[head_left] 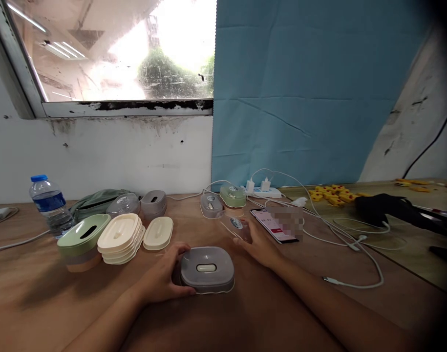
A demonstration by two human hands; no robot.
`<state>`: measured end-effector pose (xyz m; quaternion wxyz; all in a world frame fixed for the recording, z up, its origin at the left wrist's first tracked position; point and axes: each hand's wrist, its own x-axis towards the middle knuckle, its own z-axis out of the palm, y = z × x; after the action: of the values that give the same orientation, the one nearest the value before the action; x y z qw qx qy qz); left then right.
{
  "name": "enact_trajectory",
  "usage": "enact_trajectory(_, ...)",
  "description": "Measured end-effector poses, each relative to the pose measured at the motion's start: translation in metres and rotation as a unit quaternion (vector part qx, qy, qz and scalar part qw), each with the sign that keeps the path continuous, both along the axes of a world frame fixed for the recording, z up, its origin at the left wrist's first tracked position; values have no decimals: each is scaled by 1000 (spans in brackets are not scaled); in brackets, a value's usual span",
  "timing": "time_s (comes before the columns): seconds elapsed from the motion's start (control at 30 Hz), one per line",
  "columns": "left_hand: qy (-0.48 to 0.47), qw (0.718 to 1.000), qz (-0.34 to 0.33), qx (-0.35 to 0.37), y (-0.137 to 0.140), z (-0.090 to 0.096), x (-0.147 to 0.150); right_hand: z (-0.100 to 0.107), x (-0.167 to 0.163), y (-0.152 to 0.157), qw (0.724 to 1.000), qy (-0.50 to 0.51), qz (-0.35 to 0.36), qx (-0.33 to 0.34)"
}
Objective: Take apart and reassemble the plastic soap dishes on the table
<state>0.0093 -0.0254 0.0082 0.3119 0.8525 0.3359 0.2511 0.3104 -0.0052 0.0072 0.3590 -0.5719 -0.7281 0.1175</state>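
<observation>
A grey oval plastic case (207, 266) with a slot in its top lies on the table in front of me, a cream piece showing through the slot. My left hand (172, 278) is closed around its left side, thumb at the front edge and fingers behind. Farther right, my right hand (258, 244) grips a clear plastic cover (241, 229) with a round printed label, its fingers on the right and near edges. Just beyond stand a grey case (210, 204) and a green case (233, 194), both with similar labels.
At left are stacked cream trays (118, 234), one single cream tray (158, 233), green-topped stacked covers (84, 233), grey covers (153, 203) and a water bottle (51, 205). A phone (272, 225), white cables (355, 243), a power strip (265, 191) and yellow pieces (331, 194) lie at right.
</observation>
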Motion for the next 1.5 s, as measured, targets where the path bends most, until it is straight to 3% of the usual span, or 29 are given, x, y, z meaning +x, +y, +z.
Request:
enact_trajectory(0.13, -38, 998, 12, -49, 3, -8, -1, 8, -22, -23, 979, 78, 188, 31)
enact_trajectory(0.23, -48, 996, 41, -58, 7, -14, -2, 10, -43, -39, 972, 12, 231, 29)
enact_trajectory(0.4, -25, 996, 81, -41, 10, -18, -4, 8, -58, -41, 971, -34, 236, 12)
enact_trajectory(0.6, 27, 997, 71, -16, 10, -13, -4, 6, -51, -35, 968, -12, 249, -18)
enact_trajectory(0.87, 27, 997, 70, -9, 9, -16, -4, -1, -45, -29, 958, 34, 270, -85)
enact_trajectory(1.1, 61, 994, 8, 90, 5, -2, -2, 4, -43, -29, 958, 17, 263, -111)
enact_trajectory(1.23, 36, 997, -7, 64, 4, 2, 1, 8, -39, -28, 956, -23, 257, -138)
enact_trajectory(1.5, 16, 1000, -9, -6, 9, -1, -2, 10, -37, -27, 953, -84, 271, -107)
